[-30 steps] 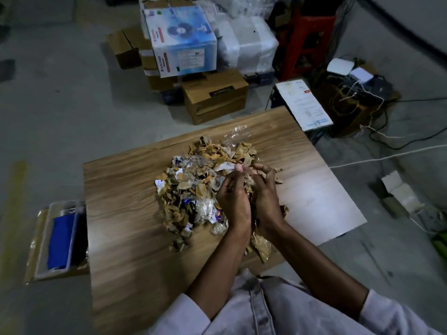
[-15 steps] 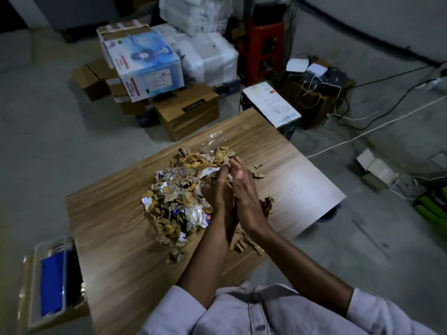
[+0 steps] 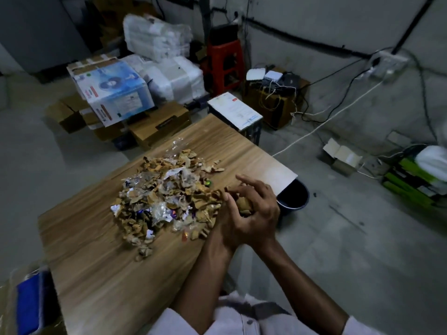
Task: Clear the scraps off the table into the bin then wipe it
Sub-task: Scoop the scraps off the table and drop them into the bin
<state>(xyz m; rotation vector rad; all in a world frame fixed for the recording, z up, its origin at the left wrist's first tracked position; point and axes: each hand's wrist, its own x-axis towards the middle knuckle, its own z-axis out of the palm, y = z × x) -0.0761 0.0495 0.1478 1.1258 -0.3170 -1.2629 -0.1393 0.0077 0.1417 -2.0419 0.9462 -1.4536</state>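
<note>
Head view, the only one to go on. A second ago your two palms were pressed together deep in the right flank of the scrap pile [image 3: 167, 197]. Now they sit at its right margin, close to the table's right edge. Left hand [image 3: 223, 220] and right hand [image 3: 260, 211] are cupped together, fingers curled and overlapping, clamped on a handful of scraps [image 3: 244, 206]. Brown torn cardboard shows in the gap between them. The fingers hide most of the load, so you cannot tell how much it is.

Pile: outline little changed. Torn brown cardboard, clear plastic film and a few foil wrappers are spread across the middle of the wooden table [image 3: 101, 262]. Stragglers lie at its near edge and far right.

Bin [image 3: 294, 198]: a dark bucket on the floor, partly tucked under the table's right corner, just beyond your hands. Half a second ago only a sliver of it showed. Your head has swung right, and it is now in plain sight.

Judgement: a scoop is loaded and looks bound for the drop. Clearing has barely begun, with nearly all the scraps on the table, and wiping is far off. The blue item in a tray [image 3: 29, 303] by the table's left edge may be the cloth, but it is too blurred to say. Loose bits could slip from the cupped hands short of the bin.
</note>
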